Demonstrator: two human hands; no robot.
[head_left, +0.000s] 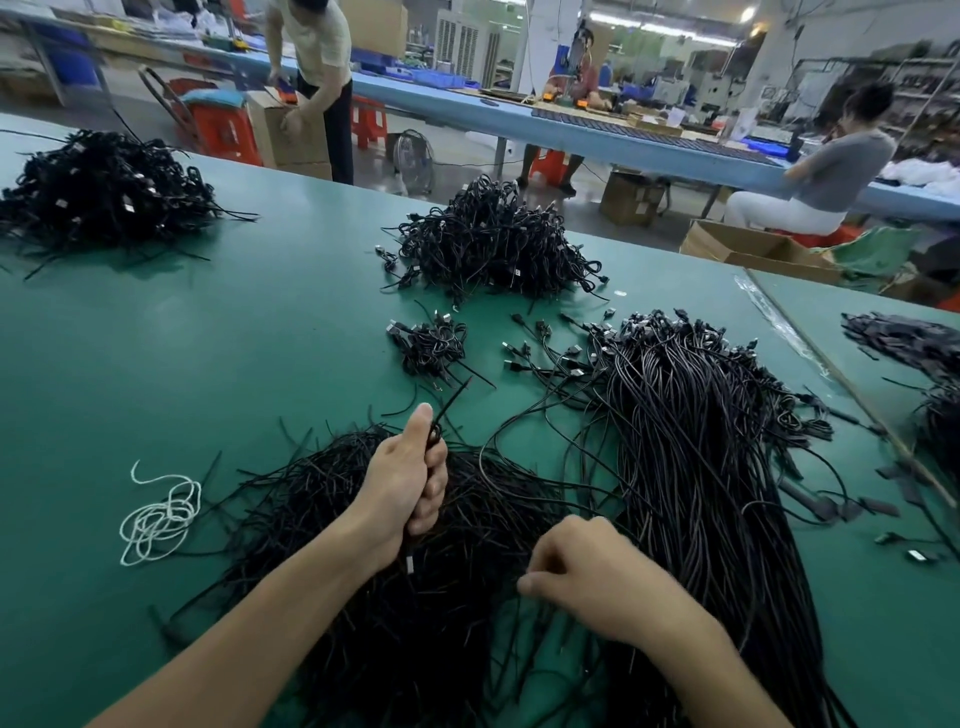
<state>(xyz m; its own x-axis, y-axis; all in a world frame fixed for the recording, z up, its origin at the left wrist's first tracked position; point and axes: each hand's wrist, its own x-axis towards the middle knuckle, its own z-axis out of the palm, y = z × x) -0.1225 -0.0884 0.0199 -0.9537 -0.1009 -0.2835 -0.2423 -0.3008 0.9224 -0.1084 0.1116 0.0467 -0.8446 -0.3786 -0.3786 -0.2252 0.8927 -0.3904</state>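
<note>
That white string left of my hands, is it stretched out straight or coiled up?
Coiled up, loosely: the white string lies in overlapping loops on the green table, with one end trailing away toward the far side.

Tabletop (208, 338): plain green. Cable piles (493, 244) on the tabletop: black throughout. Coiled string (158, 517) at the tabletop's left: white. Stools (223, 132) beyond the tabletop: red.

The table (156, 364) is faced with a smooth green covering of soft sheen. The cables (691, 441) are sheathed in faintly glossy black plastic and tipped with bright metal plugs (917, 556). The tie strips (311, 483) are seen as matt black. The string (161, 519) is twisted from rough white fibre. The box (291, 140) is matt brown cardboard.
</note>
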